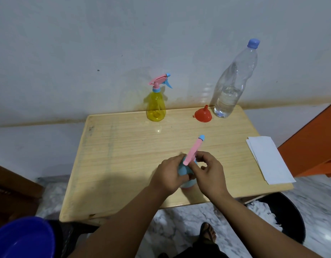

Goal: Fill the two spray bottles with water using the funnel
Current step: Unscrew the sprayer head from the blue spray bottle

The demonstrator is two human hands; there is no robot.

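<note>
two spray bottles [156, 107], one funnel [203, 114].

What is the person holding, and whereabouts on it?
The blue spray bottle: left hand grips its body, right hand pinches at the neck under the pink sprayer head.

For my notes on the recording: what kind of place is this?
Probably a room in a home, not a lab: a small wooden table stands against a stained painted wall, on a marble-patterned floor, with a plastic basin nearby.
</note>
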